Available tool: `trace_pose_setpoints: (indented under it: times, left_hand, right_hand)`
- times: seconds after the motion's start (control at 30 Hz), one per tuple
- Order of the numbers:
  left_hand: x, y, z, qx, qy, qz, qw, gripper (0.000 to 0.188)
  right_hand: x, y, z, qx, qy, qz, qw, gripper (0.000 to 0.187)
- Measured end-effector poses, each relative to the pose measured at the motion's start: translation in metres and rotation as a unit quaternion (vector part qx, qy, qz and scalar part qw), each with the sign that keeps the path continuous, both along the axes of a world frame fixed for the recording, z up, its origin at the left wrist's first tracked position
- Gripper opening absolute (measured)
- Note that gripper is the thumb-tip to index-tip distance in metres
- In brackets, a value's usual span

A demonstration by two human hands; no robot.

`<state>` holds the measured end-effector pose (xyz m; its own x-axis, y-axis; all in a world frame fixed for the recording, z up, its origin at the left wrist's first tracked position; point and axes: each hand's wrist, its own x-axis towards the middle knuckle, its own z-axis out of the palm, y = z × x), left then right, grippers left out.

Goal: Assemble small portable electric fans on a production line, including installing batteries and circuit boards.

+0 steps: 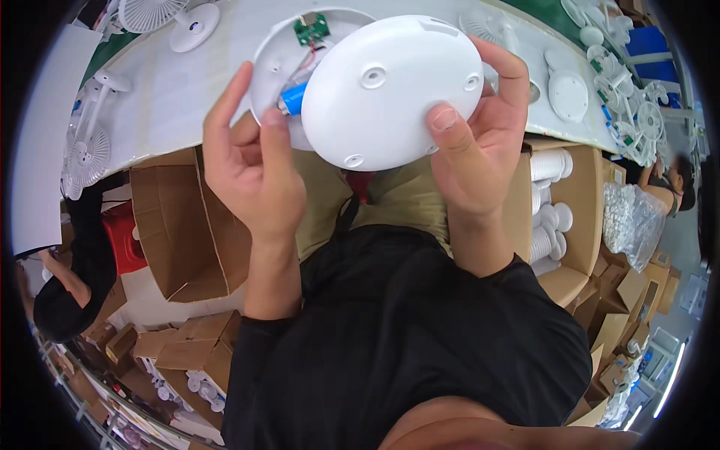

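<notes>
My worktable [161, 105] has a white top and spans the scene in front of me. It supports one white fan [187, 22] at far left, a second fan [91, 142] at left, and a rounded white part [568, 97] at right.

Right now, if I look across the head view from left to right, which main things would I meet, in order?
Red object, open brown cardboard box, blue cylindrical battery, white oval plastic cover, second brown cardboard box holding white round parts, clear plastic bag with small white pieces.
</notes>
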<state>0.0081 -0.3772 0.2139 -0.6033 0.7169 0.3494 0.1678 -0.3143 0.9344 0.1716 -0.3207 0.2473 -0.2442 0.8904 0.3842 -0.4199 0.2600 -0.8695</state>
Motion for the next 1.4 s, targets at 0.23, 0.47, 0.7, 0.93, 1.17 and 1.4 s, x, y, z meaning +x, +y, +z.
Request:
trace_pose_setpoints:
  times: [0.23, 0.47, 0.7, 0.93, 1.17, 1.4]
  left_hand:
    - [-0.004, -0.010, -0.012, 0.030, 0.067, -0.029, 0.997, 0.043]
    - [-0.009, -0.016, -0.013, 0.005, 0.015, -0.052, 0.999, 0.045]
    - [-0.014, -0.019, -0.024, 0.012, 0.027, -0.064, 0.998, 0.048]
    - [-0.002, -0.022, -0.024, 0.096, -0.147, -0.087, 0.981, 0.056]
    - [0.002, -0.037, -0.014, -0.040, -0.028, -0.079, 0.996, 0.062]
    - [0.000, -0.034, -0.018, 0.013, -0.080, -0.128, 0.988, 0.061]
  right_hand:
    - [-0.031, -0.004, -0.003, 0.046, -0.010, -0.066, 0.997, 0.058]
    - [-0.013, 0.002, -0.007, -0.040, 0.009, 0.007, 0.999, 0.048]
    - [-0.024, 0.013, -0.004, -0.028, -0.054, 0.017, 0.998, 0.043]
    - [-0.034, 0.001, -0.015, -0.015, -0.069, -0.017, 0.997, 0.042]
    - [-0.032, 0.002, -0.021, 0.072, -0.145, -0.025, 0.986, 0.043]
    - [-0.024, -0.002, -0.018, 0.107, -0.216, 0.012, 0.971, 0.046]
